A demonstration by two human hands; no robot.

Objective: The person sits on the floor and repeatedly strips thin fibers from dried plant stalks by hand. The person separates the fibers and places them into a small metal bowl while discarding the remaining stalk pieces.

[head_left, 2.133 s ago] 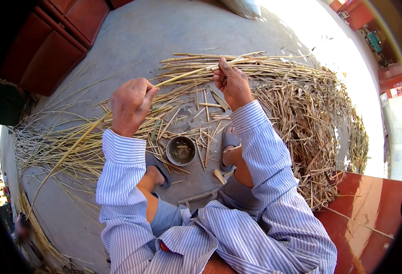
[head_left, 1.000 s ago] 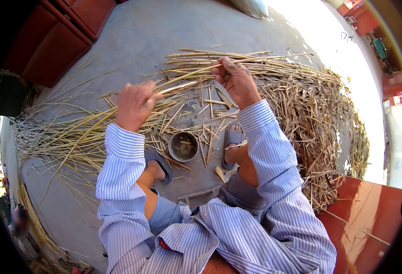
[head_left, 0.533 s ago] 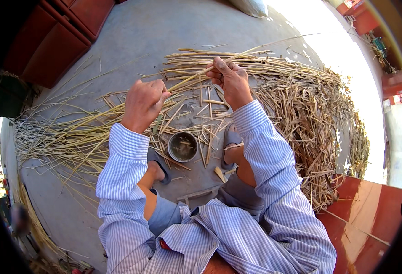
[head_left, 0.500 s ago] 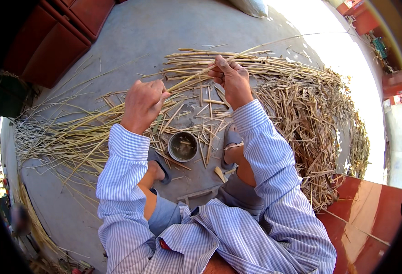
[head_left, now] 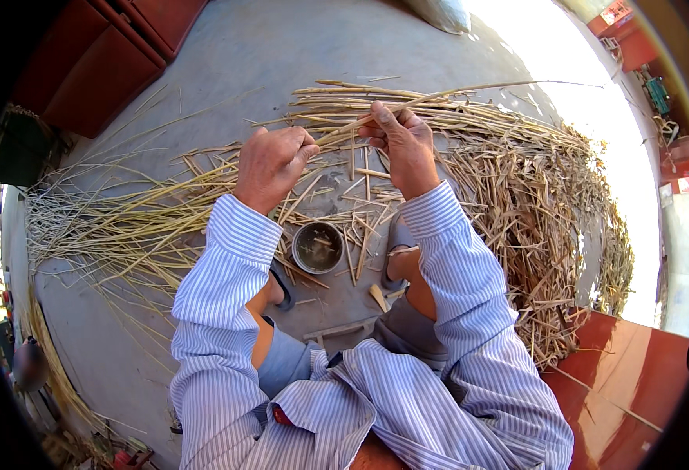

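L hand [head_left: 272, 160] & R hand [head_left: 399, 141] are closer now than a sec ago, both pinching one straw stalk [head_left: 344, 129]; work on it goes on above the small bowl [head_left: 318, 247].

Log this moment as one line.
left hand: grips straw stalk | right hand: pinches same stalk | small round bowl: on floor between feet | straw pile: right
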